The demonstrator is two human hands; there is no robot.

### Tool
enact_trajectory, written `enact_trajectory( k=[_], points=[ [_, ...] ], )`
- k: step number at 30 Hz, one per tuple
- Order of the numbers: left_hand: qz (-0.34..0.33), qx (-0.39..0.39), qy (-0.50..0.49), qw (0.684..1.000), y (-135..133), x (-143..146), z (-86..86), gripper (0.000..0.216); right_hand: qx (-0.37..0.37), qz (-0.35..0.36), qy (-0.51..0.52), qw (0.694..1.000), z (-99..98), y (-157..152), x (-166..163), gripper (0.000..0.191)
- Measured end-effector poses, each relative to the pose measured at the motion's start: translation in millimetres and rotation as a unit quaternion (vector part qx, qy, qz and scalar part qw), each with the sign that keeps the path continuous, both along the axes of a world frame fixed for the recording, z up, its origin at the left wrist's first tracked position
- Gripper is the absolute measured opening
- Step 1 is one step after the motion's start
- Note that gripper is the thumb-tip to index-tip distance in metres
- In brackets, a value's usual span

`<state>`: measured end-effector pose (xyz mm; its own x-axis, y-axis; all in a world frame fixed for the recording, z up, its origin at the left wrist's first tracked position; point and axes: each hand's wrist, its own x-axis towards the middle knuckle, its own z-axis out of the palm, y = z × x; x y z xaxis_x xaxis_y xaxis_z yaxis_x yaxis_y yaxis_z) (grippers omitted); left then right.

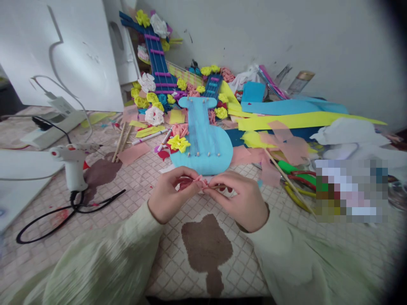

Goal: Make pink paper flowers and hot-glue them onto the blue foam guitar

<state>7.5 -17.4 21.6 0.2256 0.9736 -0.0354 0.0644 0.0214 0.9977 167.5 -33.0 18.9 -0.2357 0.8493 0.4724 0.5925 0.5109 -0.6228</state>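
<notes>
Just beyond the pale green sleeves, the left hand [170,195] and right hand [241,201] meet over the beige quilted mat [143,182]. Both sets of fingers are closed in a pinch on a small pink crumpled paper piece [199,179]. The piece sits between the two thumbs, equally near each hand. A thin wooden stick [219,186] seems to run from it sideways to the right, under the right fingers, so the long axis lies left to right.

Just behind lies a light blue guitar-shaped cardboard cutout [203,144] with a yellow paper flower [179,143] on it. A white glue gun [72,163] stands well to the left. Green-handled pliers [295,173] lie to the right.
</notes>
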Motion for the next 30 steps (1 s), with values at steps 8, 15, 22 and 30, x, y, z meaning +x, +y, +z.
enact_trajectory(
  k=[8,15,22,30],
  points=[
    [0.027,0.011,-0.024,0.999,3.2,-2.2,-6.8,0.012,-0.001,0.006,-0.007,1.0,2.4,-1.0,-0.7,0.005],
    [0.016,0.048,-0.018,0.999,8.1,-5.2,-4.0,0.024,0.0,-0.038,-0.007,0.999,2.3,0.8,1.4,0.007],
    [-0.068,0.069,0.015,0.995,0.7,-1.6,-6.2,0.03,-0.049,-0.057,0.045,0.996,1.0,4.2,4.2,0.011],
    [-0.034,0.068,0.02,0.997,-0.1,0.3,-13.3,0.021,-0.012,-0.075,0.055,0.996,-2.9,1.6,1.0,0.008]
  ],
)
